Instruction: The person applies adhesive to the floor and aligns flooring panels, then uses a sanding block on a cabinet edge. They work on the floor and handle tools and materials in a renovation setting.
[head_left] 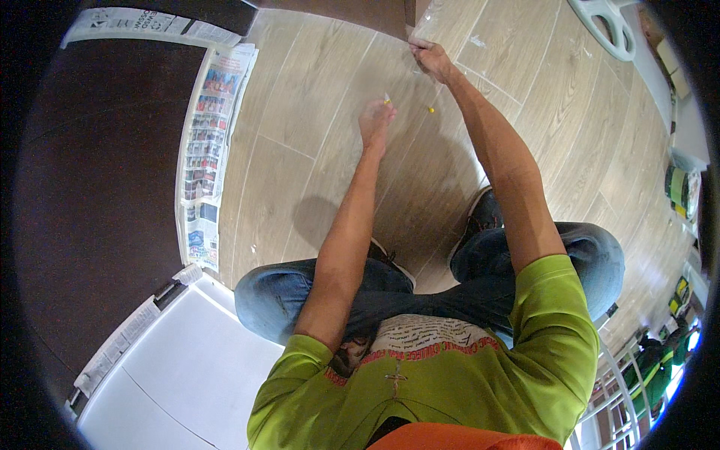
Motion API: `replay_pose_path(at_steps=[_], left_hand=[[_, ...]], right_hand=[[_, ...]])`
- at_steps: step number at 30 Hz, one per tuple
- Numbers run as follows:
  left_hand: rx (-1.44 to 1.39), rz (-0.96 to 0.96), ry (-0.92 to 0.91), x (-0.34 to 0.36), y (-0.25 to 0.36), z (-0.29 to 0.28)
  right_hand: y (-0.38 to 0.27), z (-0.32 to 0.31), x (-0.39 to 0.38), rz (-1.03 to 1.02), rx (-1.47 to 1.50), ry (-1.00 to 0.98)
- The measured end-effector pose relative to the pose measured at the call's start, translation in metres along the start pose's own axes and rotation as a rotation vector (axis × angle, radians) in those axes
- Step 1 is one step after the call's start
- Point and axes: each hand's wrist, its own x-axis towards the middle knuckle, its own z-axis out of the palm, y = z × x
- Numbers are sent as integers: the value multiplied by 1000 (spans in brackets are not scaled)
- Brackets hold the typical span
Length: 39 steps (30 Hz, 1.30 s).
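I crouch over a wood-look tiled floor (300, 97). My left hand (376, 124) is closed in front of me, a little above the floor. From its fingers pokes a small object with a pale pointed tip and a yellow band (387, 99); the rest is hidden in the grip. Farther ahead and to the right, my right hand (430, 60) has its fingers pressed together at the lower corner of a brown panel (360, 13). On the floor between the hands, nearer the right forearm, lies a small yellow piece (431, 110).
To the left stands a large dark brown panel (105, 165) edged with newspaper strips (210, 150). White panels (180, 367) are at lower left. A pale plastic piece with oval openings (609, 30) lies at far right. A white rack (611, 397) stands behind my right side.
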Motion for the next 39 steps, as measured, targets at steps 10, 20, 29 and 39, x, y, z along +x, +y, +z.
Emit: replay_pose_path(at_steps=[10,20,29,39], left_hand=[[13,4,7,-2,3,2],[-48,-7,51,2,2,7],[-220,27,58,16,-8,7],[-232,90,-13,9,24,23]], right_hand=[[5,0,5,-27,-21,37],[16,1,1,-217,-151,97],[44,7,-109,-438,-622,237],[35,14,-163,-371,-746,237]])
